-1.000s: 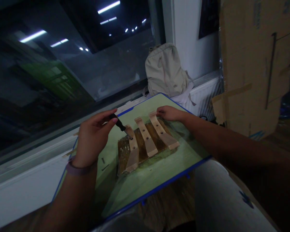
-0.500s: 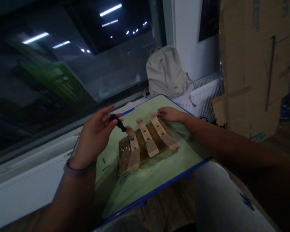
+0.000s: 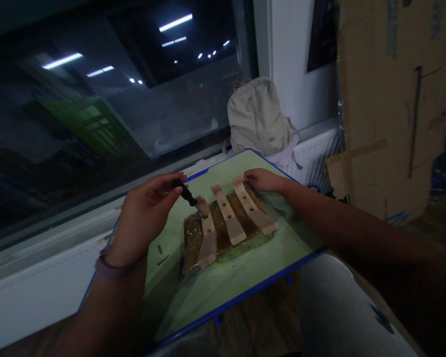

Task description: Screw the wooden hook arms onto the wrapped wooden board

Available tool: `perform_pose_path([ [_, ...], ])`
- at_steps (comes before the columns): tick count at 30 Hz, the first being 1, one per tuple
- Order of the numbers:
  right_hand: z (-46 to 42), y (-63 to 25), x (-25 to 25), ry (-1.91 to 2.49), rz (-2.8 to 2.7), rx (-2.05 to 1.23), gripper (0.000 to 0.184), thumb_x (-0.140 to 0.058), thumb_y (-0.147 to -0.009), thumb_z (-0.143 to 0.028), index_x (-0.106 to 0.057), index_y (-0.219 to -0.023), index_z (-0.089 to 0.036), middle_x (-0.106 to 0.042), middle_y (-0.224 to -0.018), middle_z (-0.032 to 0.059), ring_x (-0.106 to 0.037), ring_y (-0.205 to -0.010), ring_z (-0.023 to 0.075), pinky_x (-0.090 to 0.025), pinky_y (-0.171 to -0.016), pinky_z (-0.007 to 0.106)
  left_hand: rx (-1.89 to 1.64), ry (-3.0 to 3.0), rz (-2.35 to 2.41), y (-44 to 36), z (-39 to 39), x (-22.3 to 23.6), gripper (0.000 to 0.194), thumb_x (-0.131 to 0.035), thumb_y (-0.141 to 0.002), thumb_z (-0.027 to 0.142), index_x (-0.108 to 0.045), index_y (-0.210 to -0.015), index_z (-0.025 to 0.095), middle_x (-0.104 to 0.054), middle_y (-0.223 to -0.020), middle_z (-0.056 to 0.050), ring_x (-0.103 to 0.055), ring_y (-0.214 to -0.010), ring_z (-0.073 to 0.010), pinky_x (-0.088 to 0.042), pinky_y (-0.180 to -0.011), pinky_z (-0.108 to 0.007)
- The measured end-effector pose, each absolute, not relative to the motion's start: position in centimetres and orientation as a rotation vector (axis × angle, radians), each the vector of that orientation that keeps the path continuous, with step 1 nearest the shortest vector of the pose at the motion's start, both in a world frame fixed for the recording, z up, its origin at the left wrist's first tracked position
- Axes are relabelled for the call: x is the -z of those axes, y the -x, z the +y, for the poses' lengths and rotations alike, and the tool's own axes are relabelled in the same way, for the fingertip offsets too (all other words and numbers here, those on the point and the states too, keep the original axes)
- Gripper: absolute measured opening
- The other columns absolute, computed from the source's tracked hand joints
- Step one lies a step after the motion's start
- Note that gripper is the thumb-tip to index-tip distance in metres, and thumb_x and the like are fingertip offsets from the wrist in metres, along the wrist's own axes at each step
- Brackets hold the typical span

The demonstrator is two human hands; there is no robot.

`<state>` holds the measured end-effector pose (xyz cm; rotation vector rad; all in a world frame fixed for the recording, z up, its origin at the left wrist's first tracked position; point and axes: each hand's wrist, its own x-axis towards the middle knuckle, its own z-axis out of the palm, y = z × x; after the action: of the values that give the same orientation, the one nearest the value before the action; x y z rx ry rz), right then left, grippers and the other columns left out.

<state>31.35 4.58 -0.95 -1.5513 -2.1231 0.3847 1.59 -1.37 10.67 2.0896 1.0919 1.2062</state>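
Note:
My left hand (image 3: 146, 213) grips the black handle of a screwdriver (image 3: 186, 193) between thumb and fingers. The screwdriver slants down to the upper hole of the left wooden hook (image 3: 208, 233). Beside it lie a middle wooden hook (image 3: 229, 217) and a right wooden hook (image 3: 253, 209), each with two holes. All three rest across a brown, glossy board (image 3: 193, 240) that looks wrapped in clear film. At the top end of the right hook, my right hand (image 3: 262, 179) is closed, its fingertips pinching that end; the far side of the grip is hidden.
Two screws (image 3: 161, 254) lie on the green tabletop (image 3: 223, 277), left of the board. Blue edging (image 3: 252, 293) runs around the table. A beige backpack (image 3: 258, 116) stands behind it by the window. A radiator (image 3: 317, 144) and a large cardboard sheet (image 3: 390, 114) are at the right.
My left fingers, spread beyond the handle before, have curled in around the screwdriver. My right hand keeps its place on the right hook. The whole view has shifted slightly.

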Motion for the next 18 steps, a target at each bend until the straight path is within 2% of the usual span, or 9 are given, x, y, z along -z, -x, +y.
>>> perform_pose_path([
  [3, 4.56, -31.33, 0.98, 1.547, -2.114, -0.389, 0.035, -0.044, -0.095, -0.037, -0.064, -0.078, -0.015, -0.067, -0.077, 0.0083, -0.056, -0.07, 0.0169, -0.035, -0.065, 0.028, -1.216, -2.131, 1.105, -1.82, -1.52, -10.64, 0.024, -0.073, -0.08, 0.029, -0.075, -0.103, 0.024, -0.074, -0.108, -0.004, -0.068, -0.097, -0.0194, -0.055, -0.09, -0.034],
  [7, 4.64, -31.36, 1.08, 1.545, -2.111, -0.396, 0.034, -0.044, -0.094, -0.037, -0.064, -0.078, -0.015, -0.065, -0.075, 0.007, -0.055, -0.068, 0.0165, -0.035, -0.064, 0.028, -1.295, -2.237, 1.193, -2.18, -1.7, -10.65, 0.019, -0.074, -0.078, 0.028, -0.076, -0.096, 0.024, -0.075, -0.098, -0.002, -0.069, -0.087, -0.0169, -0.056, -0.083, -0.03],
  [9, 4.7, -31.39, 1.14, 1.544, -2.109, -0.402, 0.034, -0.044, -0.094, -0.037, -0.064, -0.078, -0.014, -0.065, -0.075, 0.0069, -0.054, -0.069, 0.0164, -0.035, -0.064, 0.027, -1.3, -2.231, 1.219, -2.14, -1.77, -10.7, 0.018, -0.073, -0.079, 0.026, -0.076, -0.097, 0.023, -0.076, -0.097, -0.002, -0.07, -0.088, -0.0169, -0.056, -0.085, -0.03],
  [13, 4.77, -31.45, 1.23, 1.546, -2.106, -0.409, 0.035, -0.044, -0.094, -0.038, -0.064, -0.078, -0.015, -0.065, -0.075, 0.007, -0.054, -0.07, 0.0163, -0.035, -0.064, 0.027, -1.231, -2.172, 1.22, -1.91, -1.89, -10.76, 0.026, -0.069, -0.082, 0.027, -0.074, -0.107, 0.023, -0.075, -0.107, -0.003, -0.07, -0.099, -0.0195, -0.055, -0.095, -0.035],
  [18, 4.8, -31.51, 1.23, 1.549, -2.109, -0.405, 0.036, -0.044, -0.095, -0.039, -0.065, -0.079, -0.015, -0.066, -0.077, 0.0073, -0.054, -0.071, 0.0164, -0.035, -0.065, 0.027, -1.209, -2.17, 1.166, -1.87, -1.74, -10.65, 0.02, -0.071, -0.079, 0.028, -0.073, -0.098, 0.022, -0.075, -0.103, -0.003, -0.07, -0.091, -0.0188, -0.057, -0.086, -0.034],
])
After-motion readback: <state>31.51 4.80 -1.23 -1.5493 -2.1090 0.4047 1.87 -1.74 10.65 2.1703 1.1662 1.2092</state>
